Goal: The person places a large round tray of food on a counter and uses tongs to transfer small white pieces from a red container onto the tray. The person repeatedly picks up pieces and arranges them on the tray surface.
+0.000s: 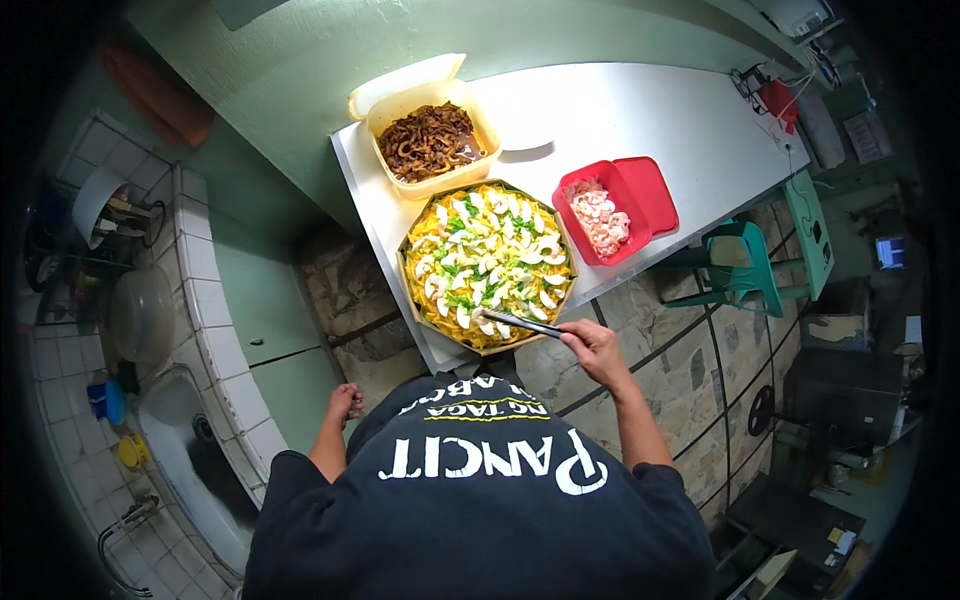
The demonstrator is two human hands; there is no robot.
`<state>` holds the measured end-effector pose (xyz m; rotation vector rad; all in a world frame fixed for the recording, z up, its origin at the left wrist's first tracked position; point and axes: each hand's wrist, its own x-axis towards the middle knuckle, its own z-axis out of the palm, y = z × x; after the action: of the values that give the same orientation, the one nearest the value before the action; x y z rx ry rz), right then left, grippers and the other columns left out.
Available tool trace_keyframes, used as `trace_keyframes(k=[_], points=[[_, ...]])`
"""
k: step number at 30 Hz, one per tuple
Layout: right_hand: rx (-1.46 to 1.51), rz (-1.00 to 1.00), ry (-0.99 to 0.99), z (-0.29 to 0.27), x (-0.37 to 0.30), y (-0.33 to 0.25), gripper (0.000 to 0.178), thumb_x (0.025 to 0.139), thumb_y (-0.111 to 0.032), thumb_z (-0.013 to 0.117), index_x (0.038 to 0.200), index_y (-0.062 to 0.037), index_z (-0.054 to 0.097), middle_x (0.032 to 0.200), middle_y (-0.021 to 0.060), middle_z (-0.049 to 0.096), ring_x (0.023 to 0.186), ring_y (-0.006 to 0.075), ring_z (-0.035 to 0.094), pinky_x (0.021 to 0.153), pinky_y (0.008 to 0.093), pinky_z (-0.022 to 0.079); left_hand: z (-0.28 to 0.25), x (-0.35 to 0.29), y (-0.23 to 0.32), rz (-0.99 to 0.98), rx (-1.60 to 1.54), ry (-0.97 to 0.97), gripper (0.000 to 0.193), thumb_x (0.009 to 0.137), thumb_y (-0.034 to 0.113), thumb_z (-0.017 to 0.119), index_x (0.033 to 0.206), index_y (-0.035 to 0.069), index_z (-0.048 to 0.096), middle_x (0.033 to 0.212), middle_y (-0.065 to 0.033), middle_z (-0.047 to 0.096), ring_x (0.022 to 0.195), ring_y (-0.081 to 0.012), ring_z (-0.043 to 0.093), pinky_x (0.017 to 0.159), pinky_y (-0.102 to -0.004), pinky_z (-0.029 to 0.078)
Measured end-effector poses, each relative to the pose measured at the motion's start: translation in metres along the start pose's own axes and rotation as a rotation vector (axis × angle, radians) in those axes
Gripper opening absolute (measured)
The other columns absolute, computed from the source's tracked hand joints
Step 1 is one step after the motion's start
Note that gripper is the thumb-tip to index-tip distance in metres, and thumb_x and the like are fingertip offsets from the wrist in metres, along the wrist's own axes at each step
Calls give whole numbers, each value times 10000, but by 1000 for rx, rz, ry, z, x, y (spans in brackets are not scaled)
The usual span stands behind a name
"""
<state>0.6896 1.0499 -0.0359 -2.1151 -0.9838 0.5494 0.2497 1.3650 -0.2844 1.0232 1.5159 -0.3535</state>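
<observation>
My right hand (pixel 597 354) is closed round a pair of dark tongs (pixel 528 323). The tips reach the near right part of a noodle dish, and a small pale piece shows at them. Yellow noodles (pixel 487 262) fill an octagonal tray (pixel 574 283), topped with white egg slices and chopped greens. Beside my body, away from the table, my left hand (pixel 346 402) hangs with its fingers curled in and nothing visible in them. A red container (pixel 566 222) of peeled shrimp (pixel 598 217) stands right of the tray. Behind it, a cream tub (pixel 490 130) holds brown sliced meat (pixel 428 143) in sauce.
The white table (pixel 630 110) runs along a green wall. The red container's lid (pixel 645 192) lies against its right side, and a pale lid (pixel 405 85) leans behind the tub. Right of the table stands a green plastic stool (pixel 745 265). A tiled sink (pixel 190 460) is at left.
</observation>
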Motion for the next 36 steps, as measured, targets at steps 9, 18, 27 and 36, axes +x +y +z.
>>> trace_keyframes(k=[9, 18, 27, 36], points=[[53, 59, 53, -8, 5, 15, 170, 887, -171, 658, 1001, -52, 698, 808, 112, 649, 707, 239, 644, 636, 343, 484, 13, 2, 14, 19, -7, -6, 240, 973, 355, 532, 1151, 205, 590, 916, 18, 638, 671, -140, 609, 593, -334, 484], [-517, 208, 509, -97, 74, 101, 202, 917, -210, 584, 1016, -60, 677, 934, 138, 659, 834, 350, 646, 729, 438, 503, 19, 6, 0, 64, 56, -46, 249, 972, 364, 538, 1158, 201, 574, 897, 16, 625, 695, -153, 607, 601, -361, 473], [-612, 408, 316, -100, 98, 73, 246, 893, -249, 586, 1029, -64, 673, 1020, 163, 666, 941, 395, 642, 805, 492, 500, 24, -14, 14, 18, 28, 1, 250, 967, 361, 549, 1159, 204, 581, 931, 17, 640, 715, -144, 611, 600, -334, 473], [-632, 348, 425, -115, 68, 75, 219, 915, -250, 589, 1031, -85, 675, 998, 127, 656, 912, 365, 642, 769, 469, 502, 30, 0, 15, 19, 86, -5, 205, 975, 321, 520, 1135, 210, 585, 917, 30, 636, 683, -142, 613, 600, -344, 477]])
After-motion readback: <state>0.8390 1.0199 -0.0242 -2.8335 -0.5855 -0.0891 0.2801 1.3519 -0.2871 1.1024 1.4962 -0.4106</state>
